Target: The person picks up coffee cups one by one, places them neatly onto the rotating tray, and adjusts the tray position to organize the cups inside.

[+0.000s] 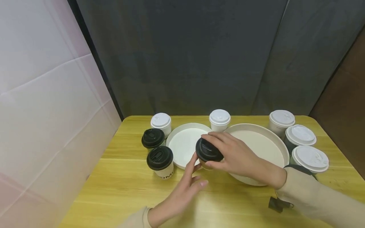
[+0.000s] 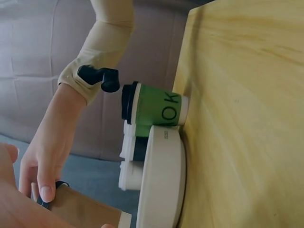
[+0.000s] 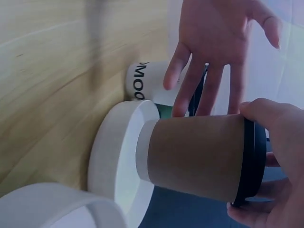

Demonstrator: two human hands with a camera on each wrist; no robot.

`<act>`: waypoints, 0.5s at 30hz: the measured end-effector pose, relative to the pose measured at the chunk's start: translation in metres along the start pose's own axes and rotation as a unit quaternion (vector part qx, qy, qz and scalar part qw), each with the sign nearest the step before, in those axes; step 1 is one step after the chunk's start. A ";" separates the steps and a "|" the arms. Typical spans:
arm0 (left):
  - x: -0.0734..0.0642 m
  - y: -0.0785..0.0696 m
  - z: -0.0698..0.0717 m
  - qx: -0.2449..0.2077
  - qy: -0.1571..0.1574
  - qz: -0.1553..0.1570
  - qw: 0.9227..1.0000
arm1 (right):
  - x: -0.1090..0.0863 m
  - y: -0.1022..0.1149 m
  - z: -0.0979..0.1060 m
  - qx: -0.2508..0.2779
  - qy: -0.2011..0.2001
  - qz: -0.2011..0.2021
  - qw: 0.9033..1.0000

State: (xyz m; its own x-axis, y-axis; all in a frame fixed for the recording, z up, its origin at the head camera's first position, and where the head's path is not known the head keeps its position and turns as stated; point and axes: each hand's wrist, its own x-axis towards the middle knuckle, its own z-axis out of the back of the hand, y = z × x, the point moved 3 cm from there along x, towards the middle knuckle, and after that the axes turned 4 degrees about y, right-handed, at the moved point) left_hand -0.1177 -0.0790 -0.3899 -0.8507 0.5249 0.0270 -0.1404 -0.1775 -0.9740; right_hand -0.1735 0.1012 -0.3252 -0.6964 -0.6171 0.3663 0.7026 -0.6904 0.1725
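A brown paper cup [image 3: 194, 156] with a white base band and a black lid [image 1: 209, 150] is in my right hand [image 1: 235, 155]. The fingers and thumb grip it by the lid, as the right wrist view also shows. It is tilted over the front of the white round tray [image 1: 182, 126] in the head view. My left hand [image 1: 183, 193] is just left of the cup, palm turned towards it, fingers extended; in the right wrist view these fingers [image 3: 213, 90] are spread behind the cup's side.
Left of the white tray stand a white-lidded cup [image 1: 161, 122] and two black-lidded cups [image 1: 160, 158]. Another white-lidded cup [image 1: 219, 118] stands behind, between the trays. Right of the beige tray [image 1: 256, 126] are three white-lidded cups [image 1: 310, 158] and a black-lidded green cup [image 2: 156, 104].
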 end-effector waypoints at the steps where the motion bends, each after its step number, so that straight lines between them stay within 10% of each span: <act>1: 0.000 0.000 0.001 -0.002 -0.004 -0.002 1.000 | 0.002 0.001 -0.001 0.003 0.003 -0.003 1.000; 15: 0.011 0.007 0.014 -0.006 -0.060 -0.019 0.998 | 0.024 0.009 -0.016 0.008 -0.004 -0.037 0.999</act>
State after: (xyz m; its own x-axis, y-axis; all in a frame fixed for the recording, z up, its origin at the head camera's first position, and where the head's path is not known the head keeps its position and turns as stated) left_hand -0.1349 -0.0867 -0.3928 -0.8999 0.4268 0.0895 -0.1675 -0.1489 -0.9746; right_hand -0.1860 0.0736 -0.3295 -0.7458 -0.5614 0.3587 0.6510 -0.7284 0.2134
